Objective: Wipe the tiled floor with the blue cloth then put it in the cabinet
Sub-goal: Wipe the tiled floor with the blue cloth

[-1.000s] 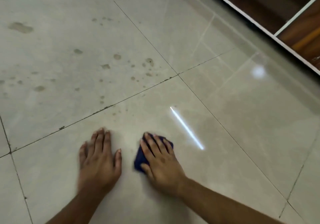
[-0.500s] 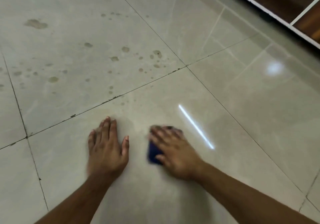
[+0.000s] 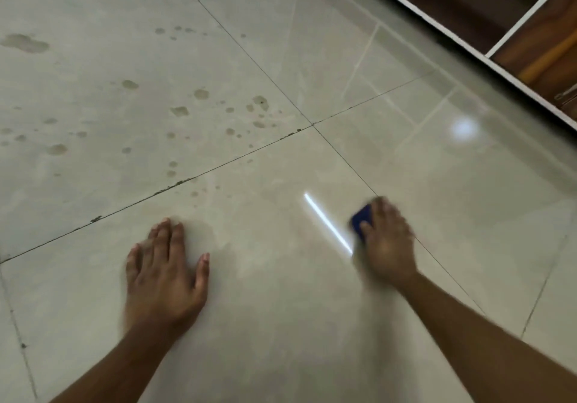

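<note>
A small folded blue cloth (image 3: 361,219) lies on the glossy grey tiled floor (image 3: 281,277), mostly covered by my right hand (image 3: 385,240), which presses flat on it; the hand is motion-blurred. My left hand (image 3: 165,271) rests flat on the tile to the left, fingers straight and spread, holding nothing. The cabinet (image 3: 499,18), wood-brown compartments with white frames, runs along the upper right corner with open compartments.
Several dark dried spots and stains (image 3: 199,95) dot the tile at the upper left, past a dirty grout line (image 3: 175,184). A bright light streak (image 3: 324,220) reflects on the tile between my hands. A small object (image 3: 566,96) sits in the rightmost cabinet compartment.
My right hand has slid the blue cloth well to the right, away from my left hand and past the light streak. The left hand stays planted.
</note>
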